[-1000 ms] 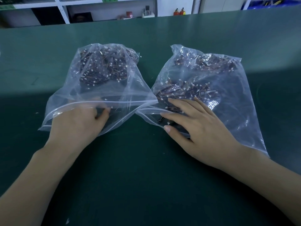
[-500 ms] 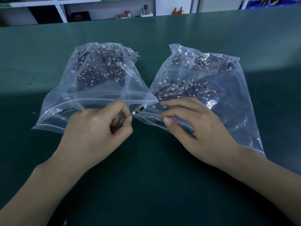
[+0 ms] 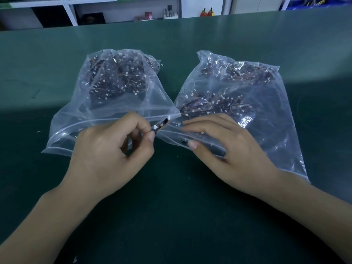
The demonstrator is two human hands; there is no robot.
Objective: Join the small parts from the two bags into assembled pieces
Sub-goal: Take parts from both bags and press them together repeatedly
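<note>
Pinching a small dark part with white connector ends (image 3: 161,126) between thumb and forefinger, the left hand (image 3: 106,149) holds it just above the mouths of two clear plastic zip bags (image 3: 118,103) of dark wired parts on the green surface (image 3: 171,216). The right hand (image 3: 228,147) lies spread, fingers straight, on the right bag (image 3: 266,111).

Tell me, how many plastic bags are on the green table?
2. The left bag lies by the left hand, which pinches a small part. The right bag lies under the right hand. None seems hidden.
</note>
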